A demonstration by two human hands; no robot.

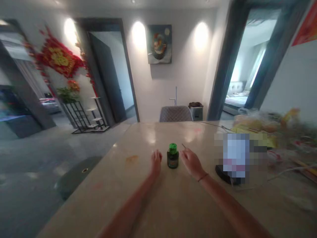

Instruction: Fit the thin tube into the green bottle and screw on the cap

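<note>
Upright green-capped bottle [172,156] on counter [138,198] between hands, both just beside it: left hand [156,162] loosely curled, empty; right hand [191,161] pinching thin stick [183,145] (too blurred to identify).

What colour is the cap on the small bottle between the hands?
The cap is bright green; head view.

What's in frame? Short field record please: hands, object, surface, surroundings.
left hand: left hand rests on the table, just left of the bottle, not gripping it
right hand: right hand right of the bottle, seems to pinch a thin stick
object: small dark bottle, green cap, upright between the hands
surface: beige table
surroundings: chair at the far end; blurred clutter on the right side
</note>
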